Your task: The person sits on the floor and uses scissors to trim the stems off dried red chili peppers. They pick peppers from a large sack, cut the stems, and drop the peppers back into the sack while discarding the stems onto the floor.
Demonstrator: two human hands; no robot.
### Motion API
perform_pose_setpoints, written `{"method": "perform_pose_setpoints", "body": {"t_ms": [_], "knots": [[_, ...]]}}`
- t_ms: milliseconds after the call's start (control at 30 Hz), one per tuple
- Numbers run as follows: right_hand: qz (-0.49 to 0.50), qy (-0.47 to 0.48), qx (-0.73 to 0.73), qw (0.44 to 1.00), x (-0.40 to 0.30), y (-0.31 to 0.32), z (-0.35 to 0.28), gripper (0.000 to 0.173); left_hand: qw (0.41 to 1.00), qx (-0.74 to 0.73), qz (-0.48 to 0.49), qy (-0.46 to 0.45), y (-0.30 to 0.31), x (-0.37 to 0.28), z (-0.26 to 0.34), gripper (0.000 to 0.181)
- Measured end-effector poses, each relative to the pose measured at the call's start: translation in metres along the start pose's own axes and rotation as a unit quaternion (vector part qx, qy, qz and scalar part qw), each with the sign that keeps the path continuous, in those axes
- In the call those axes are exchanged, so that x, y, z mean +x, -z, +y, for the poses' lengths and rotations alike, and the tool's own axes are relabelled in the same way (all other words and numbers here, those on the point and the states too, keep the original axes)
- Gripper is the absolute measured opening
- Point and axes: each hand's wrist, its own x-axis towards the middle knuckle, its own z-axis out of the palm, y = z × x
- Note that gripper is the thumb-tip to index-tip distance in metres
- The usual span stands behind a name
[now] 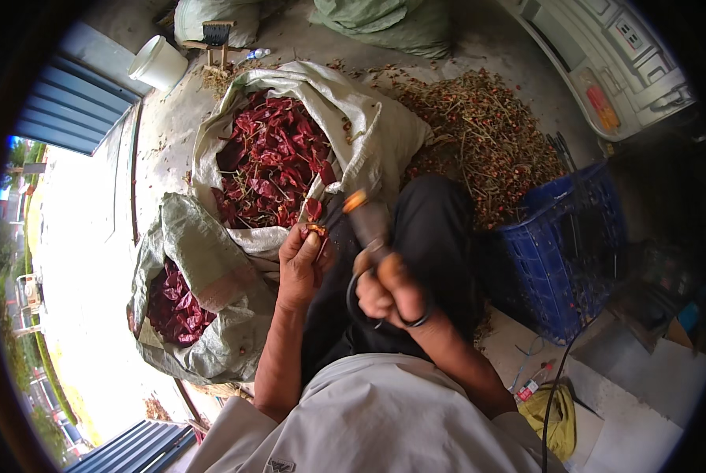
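My left hand [303, 260] grips a dried red chili pepper [314, 227] above my lap, its torn orange inside showing at the thumb. My right hand [391, 290] is closed on a pair of scissors [374, 248] with black handle loops; they are blurred, and an orange patch shows near their far end. Just beyond my left hand stands a white woven sack [359, 115], rolled open and full of dried red chilies [273, 159]. A smaller greenish woven sack [211, 284] at the left holds more dark red chilies [178, 307].
A heap of chili stems and scraps [489, 136] lies on the floor beyond my knees. On the right are a blue plastic crate [557, 254] and a vehicle's open tailgate [619, 65]. A white bucket [158, 64], a small stool [216, 36] and a full green sack [388, 23] stand farther off.
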Motion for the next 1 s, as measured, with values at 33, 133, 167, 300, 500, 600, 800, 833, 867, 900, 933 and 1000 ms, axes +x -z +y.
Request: {"method": "perform_pose_setpoints", "body": {"t_ms": [33,133,167,300,500,600,800,833,867,900,933,1000], "knots": [[-0.022,0.055,0.076,0.995,0.006,0.000,-0.015,0.045,0.999,0.026,0.042,-0.013,0.011,-0.003,-0.004,0.004],[0.074,0.145,-0.011,0.987,0.012,-0.005,-0.066,0.059,0.978,0.159,0.132,0.021,0.017,-0.009,0.012,0.006],[0.114,0.153,-0.039,0.981,0.012,-0.003,-0.073,0.063,0.979,0.149,0.140,-0.005,0.027,0.000,0.013,0.011],[0.219,0.057,0.105,0.968,0.015,-0.012,-0.046,0.073,0.834,0.510,0.175,-0.114,0.109,0.062,0.040,0.021],[0.194,-0.040,0.020,0.980,-0.001,0.002,-0.008,0.070,0.460,0.884,0.074,-0.041,0.122,0.112,0.061,0.031],[0.147,-0.004,-0.032,0.989,-0.005,-0.001,-0.010,0.056,0.444,0.883,0.033,-0.151,0.141,0.106,0.061,0.019],[0.168,0.099,-0.416,0.888,0.000,-0.007,-0.016,0.057,0.551,0.803,0.168,-0.150,0.138,0.074,0.066,0.011],[0.178,0.112,-0.470,0.857,0.003,-0.010,-0.014,0.057,0.583,0.771,0.211,-0.147,0.133,0.068,0.070,0.012],[0.185,0.110,-0.466,0.858,0.006,-0.011,-0.011,0.056,0.622,0.718,0.244,-0.196,0.167,0.065,0.063,0.016],[0.213,0.050,-0.332,0.918,0.007,-0.011,-0.012,0.055,0.727,0.622,0.243,-0.161,0.148,0.062,0.066,0.016],[0.236,-0.008,-0.187,0.953,0.008,-0.011,-0.015,0.055,0.816,0.514,0.235,-0.122,0.110,0.054,0.073,0.017],[0.243,-0.121,0.043,0.962,0.012,-0.012,-0.012,0.053,0.903,0.352,0.222,-0.104,0.085,0.043,0.074,0.018]]}}
